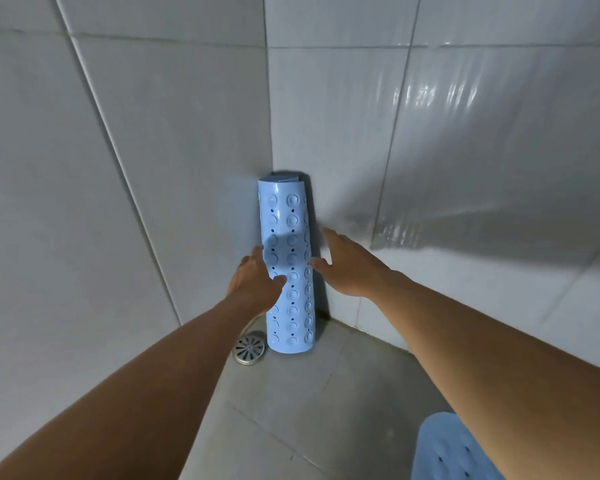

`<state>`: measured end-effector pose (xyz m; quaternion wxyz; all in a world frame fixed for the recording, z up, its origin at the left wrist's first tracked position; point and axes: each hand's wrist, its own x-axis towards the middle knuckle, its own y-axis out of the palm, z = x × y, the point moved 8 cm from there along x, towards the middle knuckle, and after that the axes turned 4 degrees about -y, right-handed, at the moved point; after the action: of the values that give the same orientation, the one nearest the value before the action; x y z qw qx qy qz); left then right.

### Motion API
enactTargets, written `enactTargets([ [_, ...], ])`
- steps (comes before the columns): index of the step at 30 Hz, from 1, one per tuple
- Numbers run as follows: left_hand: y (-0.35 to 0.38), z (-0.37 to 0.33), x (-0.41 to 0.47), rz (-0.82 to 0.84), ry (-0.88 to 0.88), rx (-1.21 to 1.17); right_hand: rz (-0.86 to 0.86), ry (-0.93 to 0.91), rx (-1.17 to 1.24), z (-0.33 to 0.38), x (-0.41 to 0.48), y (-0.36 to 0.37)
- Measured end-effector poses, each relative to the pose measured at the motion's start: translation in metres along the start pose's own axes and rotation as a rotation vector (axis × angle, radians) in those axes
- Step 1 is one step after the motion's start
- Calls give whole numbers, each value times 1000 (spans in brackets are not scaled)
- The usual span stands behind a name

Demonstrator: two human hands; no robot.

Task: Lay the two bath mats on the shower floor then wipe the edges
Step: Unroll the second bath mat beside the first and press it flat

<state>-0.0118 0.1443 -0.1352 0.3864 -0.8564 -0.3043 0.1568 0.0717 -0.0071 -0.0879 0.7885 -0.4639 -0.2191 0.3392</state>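
– Tile walls point(153, 133) meet in a corner above the grey shower floor point(326, 393). Why is the rolled mat point(288, 237) parked there?
– Probably so the two walls prop it. It stands upright on end in the corner, suction cups facing outward.
– And the second one?
– The flat mat point(454, 448) lies on the floor at the lower right, only partly in view. One of the two looks laid.
– What are the person's hands doing?
– Reaching in from both sides. The left hand point(253, 282) has fingertips at the roll's left edge and its thumb across the front, but it has not closed round it. The right hand point(347, 268) is spread and loose just beside the right edge, gripping nothing. Whether it touches the roll cannot be told.
– Why flank it?
– A tall, soft roll would likely tip or buckle if taken one-handed.
– Anything smaller?
– The drain point(248, 348), a round grate just beside the roll's foot.
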Motion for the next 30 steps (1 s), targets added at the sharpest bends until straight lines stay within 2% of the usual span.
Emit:
enactTargets([
  [7, 22, 16, 55, -18, -110, -229, -42, -57, 284, -12, 72, 34],
  [11, 28, 17, 64, 23, -132, -356, -82, 20, 528, -22, 87, 44],
  [14, 32, 23, 61, 101, -157, -482, -30, 105, 679, -24, 90, 53],
  [18, 32, 27, 47, 181, -186, -586, 65, 270, 848, -26, 77, 58],
  [23, 29, 26, 24, 250, -156, -610, 176, 331, 868, -22, 41, 55],
  [26, 37, 29, 1, 347, -255, -653, 274, 385, 966, -22, 14, 64],
  [30, 46, 30, -33, 534, -438, -932, 203, 438, 1242, -34, -21, 65],
])
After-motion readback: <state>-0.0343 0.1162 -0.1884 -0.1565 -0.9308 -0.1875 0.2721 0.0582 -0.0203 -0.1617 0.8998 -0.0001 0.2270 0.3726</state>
